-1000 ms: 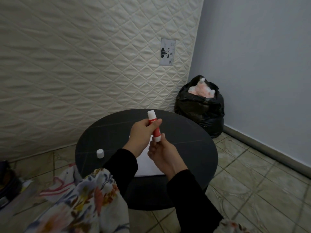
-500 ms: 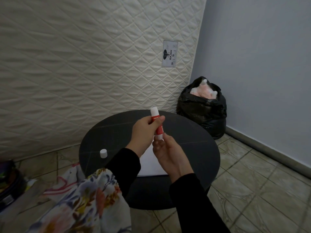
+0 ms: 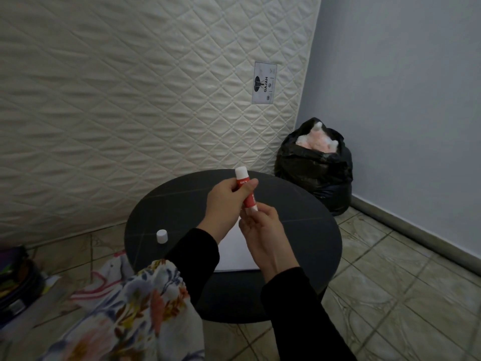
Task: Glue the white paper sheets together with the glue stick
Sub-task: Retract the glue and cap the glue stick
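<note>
Behind everything stands a quilted cream mattress (image 3: 130,100) on its side against the wall, with a small label (image 3: 264,86) sewn near its right edge, and beside it a blue-grey wall (image 3: 403,87) meets the tiled floor (image 3: 403,282). Near that corner sits a black plastic bag (image 3: 316,173), open at the top and filled with something pink and white. On the floor in front is a round dark table (image 3: 299,230). White paper sheets (image 3: 235,254) lie flat on it, on the near side, partly hidden by the arms. To the left, well apart from the paper, a small white cap (image 3: 161,236) stands on the table. Above the table both hands hold the glue stick (image 3: 246,191), which is red and white, uncapped and tilted a little. The left hand (image 3: 225,204) grips its upper red body with fingers curled and thumb across it. The right hand (image 3: 263,230) pinches the white bottom end with its fingertips. Both arms wear black sleeves (image 3: 299,308), and flowered cloth (image 3: 125,313) lies at lower left.
</note>
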